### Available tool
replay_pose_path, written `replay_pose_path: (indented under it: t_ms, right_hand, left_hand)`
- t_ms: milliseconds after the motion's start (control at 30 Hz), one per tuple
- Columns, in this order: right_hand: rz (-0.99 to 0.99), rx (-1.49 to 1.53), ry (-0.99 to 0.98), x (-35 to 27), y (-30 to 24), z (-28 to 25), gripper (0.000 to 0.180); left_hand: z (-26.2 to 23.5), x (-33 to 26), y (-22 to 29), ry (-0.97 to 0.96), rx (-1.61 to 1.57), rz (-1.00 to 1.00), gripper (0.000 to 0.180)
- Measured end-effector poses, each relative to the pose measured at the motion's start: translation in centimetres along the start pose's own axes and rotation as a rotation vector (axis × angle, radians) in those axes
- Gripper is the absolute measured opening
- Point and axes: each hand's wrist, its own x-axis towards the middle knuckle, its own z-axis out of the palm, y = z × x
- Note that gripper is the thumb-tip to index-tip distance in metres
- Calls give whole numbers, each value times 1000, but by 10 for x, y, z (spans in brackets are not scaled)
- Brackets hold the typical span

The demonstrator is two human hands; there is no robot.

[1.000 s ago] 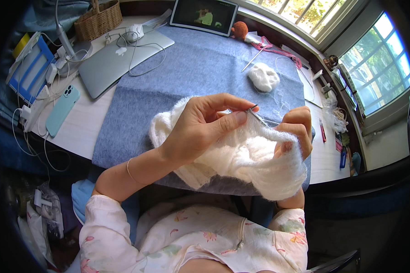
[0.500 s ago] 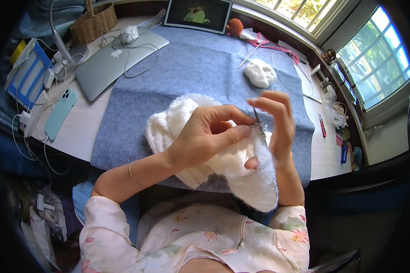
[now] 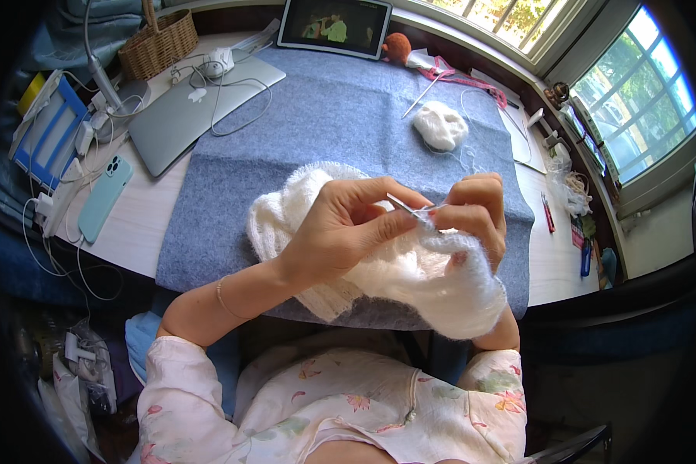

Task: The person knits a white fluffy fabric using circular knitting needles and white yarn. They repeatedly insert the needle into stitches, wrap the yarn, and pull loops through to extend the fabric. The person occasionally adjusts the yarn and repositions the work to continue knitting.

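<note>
White fuzzy knitting (image 3: 464, 301) hangs from both hands, its bulk bunched on the blue felt mat. My left hand (image 3: 356, 220) pinches the work at its upper edge, where a grey metal knitting needle (image 3: 402, 203) pokes out past the fingertips. Closed around the other side, my right hand (image 3: 478, 213) grips a knitting needle with its fingers curled in; most of that needle is hidden. The needle tips meet between the two hands. Beyond the right hand lies a white ball of yarn (image 3: 441, 126), with a loose fuzzy strand trailing from it.
The blue mat (image 3: 232, 197) covers the desk's middle. A laptop (image 3: 166, 127) with a charger and cable, a teal phone (image 3: 104, 199) and a wicker basket (image 3: 158, 45) sit left. A tablet (image 3: 334, 29) stands at the back. A red pen (image 3: 547, 213) lies right.
My right hand has closed from raised, spread fingers and come down to the work. The knitting's hanging part has swung up and right. The left hand stays nearly in place.
</note>
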Motion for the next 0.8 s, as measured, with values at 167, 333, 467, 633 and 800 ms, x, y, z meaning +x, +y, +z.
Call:
replay_pose_path:
  t_ms: [167, 333, 467, 633, 800]
  right_hand:
    - [90, -46, 182, -2, 1, -2, 26]
    - [-38, -105, 127, -3, 4, -1, 26]
    - [-41, -149, 141, -1, 1, 2, 27]
    - [-6, -143, 25, -2, 3, 0, 45]
    - [97, 167, -145, 5, 11, 7, 76]
  left_hand:
    - [1, 1, 5, 82, -61, 15, 16]
    - [-2, 1, 3, 126, -144, 62, 15]
    - [-3, 1, 3, 147, -189, 59, 14]
    - [2, 0, 1, 107, -143, 31, 15]
    - [5, -3, 0, 53, -44, -62, 10]
